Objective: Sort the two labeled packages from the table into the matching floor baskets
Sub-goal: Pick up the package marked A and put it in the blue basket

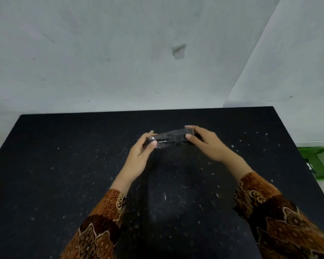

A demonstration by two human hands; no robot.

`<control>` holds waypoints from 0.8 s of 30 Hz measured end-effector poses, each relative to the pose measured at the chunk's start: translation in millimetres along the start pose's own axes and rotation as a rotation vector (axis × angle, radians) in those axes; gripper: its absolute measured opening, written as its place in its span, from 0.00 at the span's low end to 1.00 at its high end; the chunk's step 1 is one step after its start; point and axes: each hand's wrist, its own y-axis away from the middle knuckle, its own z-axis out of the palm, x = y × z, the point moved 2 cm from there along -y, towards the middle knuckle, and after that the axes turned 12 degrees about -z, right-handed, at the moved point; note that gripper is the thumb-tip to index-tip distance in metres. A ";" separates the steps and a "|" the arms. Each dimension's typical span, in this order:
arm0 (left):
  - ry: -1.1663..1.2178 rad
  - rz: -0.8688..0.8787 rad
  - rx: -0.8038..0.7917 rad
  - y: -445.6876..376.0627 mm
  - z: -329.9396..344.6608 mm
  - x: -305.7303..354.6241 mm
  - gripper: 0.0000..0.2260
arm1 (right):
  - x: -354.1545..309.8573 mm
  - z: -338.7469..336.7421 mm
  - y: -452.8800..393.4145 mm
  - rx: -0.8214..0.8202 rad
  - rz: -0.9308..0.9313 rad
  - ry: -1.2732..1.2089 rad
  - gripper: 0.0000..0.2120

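A small dark package (171, 138) wrapped in shiny clear plastic is held over the middle of the black table (64, 165). My left hand (141, 155) grips its left end with thumb and fingers. Its right end is pinched by my right hand (207, 143). I cannot read any label on the package. Only this one package is in view. A green basket (320, 162) sits on the floor past the table's right edge, partly cut off by the frame.
The black tabletop is speckled with white flecks and reaches a pale wall at the back. A wall corner rises at the right. Both forearms wear brown patterned sleeves.
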 end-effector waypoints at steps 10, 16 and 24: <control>0.201 -0.114 -0.010 8.6 -3.5 39.4 0.18 | -42.2 -22.3 11.0 0.107 -0.084 -0.007 0.08; 0.177 -0.069 -0.001 19.5 -5.9 37.2 0.16 | -33.2 -15.3 21.4 0.032 0.078 -0.114 0.18; -0.297 0.054 -0.138 2.2 3.1 89.5 0.26 | -49.7 -1.8 25.2 -0.060 -0.044 -0.223 0.26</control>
